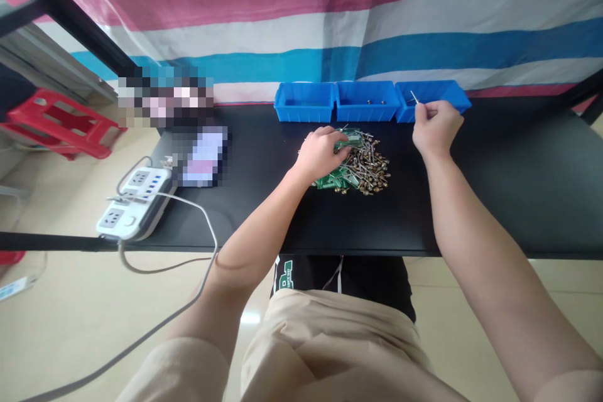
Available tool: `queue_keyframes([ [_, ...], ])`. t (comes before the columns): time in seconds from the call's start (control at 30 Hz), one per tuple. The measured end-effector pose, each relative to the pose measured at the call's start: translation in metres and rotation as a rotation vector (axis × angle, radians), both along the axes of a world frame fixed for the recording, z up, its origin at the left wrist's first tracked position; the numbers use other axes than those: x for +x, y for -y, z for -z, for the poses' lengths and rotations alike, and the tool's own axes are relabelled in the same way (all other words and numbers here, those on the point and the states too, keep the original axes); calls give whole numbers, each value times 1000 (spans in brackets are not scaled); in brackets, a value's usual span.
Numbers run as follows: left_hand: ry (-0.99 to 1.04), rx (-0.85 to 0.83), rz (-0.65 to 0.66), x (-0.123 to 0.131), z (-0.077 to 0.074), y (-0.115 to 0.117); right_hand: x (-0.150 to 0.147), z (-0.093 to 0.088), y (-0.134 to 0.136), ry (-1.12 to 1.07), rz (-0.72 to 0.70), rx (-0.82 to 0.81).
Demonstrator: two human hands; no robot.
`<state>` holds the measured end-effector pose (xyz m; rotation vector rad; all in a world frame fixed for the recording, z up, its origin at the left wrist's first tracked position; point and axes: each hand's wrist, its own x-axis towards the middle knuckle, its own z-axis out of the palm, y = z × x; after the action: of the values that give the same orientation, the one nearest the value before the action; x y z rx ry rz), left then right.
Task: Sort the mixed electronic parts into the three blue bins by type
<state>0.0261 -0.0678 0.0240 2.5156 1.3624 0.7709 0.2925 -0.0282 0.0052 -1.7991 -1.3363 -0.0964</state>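
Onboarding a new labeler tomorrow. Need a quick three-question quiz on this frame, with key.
1. True or false: the left hand rests on the pile of screws and green boards.
2. Three blue bins stand in a row at the back of the table. Which one is the right hand at? A) the left one B) the middle one C) the right one
3. What does the right hand pinch in its grip?

Key
1. True.
2. C.
3. A thin metal pin, its tip pointing up over the bin.
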Motion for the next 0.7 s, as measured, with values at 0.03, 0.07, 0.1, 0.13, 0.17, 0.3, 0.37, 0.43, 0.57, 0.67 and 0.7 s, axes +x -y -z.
queue_keyframes([
  [0.03,-9,-7,10,0,0,0,2,1,-1,-5,19,-2],
  [0.07,-18,-12,22,0,0,1,3,2,-1,-11,32,-9],
  [0.1,-29,-15,34,0,1,1,3,3,-1,-18,41,-19],
  [0.13,-38,-18,47,0,1,1,3,3,-2,-25,47,-30],
  [0.17,-46,-20,57,0,2,1,3,3,-2,-33,50,-40],
  [0.3,-62,-30,66,0,4,0,3,3,-3,-60,65,-35],
  [0.37,-62,-31,66,0,5,0,6,4,-4,-79,66,-25],
  [0.43,-61,-33,68,0,5,0,9,5,-6,-104,38,-27],
  [0.57,-69,-40,68,0,5,0,14,9,-9,-129,8,0],
  [0.67,-69,-38,71,0,6,0,14,10,-11,-121,33,9],
  [0.7,-70,-37,72,0,6,0,14,11,-11,-116,30,2],
])
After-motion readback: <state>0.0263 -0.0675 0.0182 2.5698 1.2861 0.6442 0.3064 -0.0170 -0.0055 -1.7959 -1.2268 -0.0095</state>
